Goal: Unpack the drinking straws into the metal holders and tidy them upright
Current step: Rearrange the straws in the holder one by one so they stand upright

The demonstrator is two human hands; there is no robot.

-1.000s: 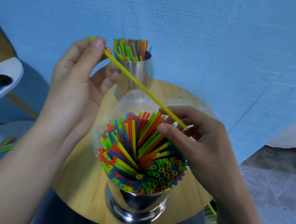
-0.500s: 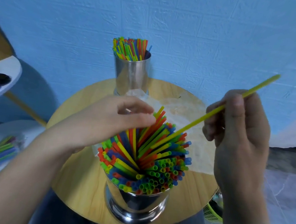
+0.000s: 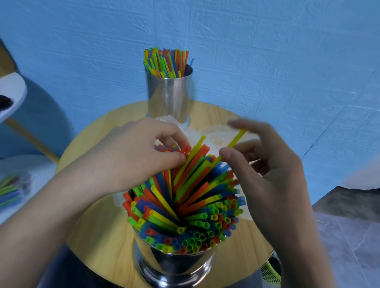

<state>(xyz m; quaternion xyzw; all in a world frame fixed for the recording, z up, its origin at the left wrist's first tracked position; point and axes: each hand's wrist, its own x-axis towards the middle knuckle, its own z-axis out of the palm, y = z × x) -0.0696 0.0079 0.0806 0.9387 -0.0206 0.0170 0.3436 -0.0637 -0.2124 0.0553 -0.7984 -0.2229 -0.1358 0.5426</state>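
Two shiny cylindrical metal holders stand on the round wooden table [image 3: 96, 239]: the far holder [image 3: 168, 95] by the blue wall [image 3: 285, 60], and the near holder [image 3: 172, 270] crammed with bright plastic straws [image 3: 189, 209] leaning every way. The left hand [image 3: 127, 154] curls fingers and thumb round some straw tops at the bundle's far side. The right hand [image 3: 269, 174] pinches one slanted yellow straw [image 3: 236, 139], its lower end among the bundle.

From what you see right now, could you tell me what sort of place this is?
Probably a small home or cafe corner: a round wooden table, a textured blue wall, a metal straw holder.
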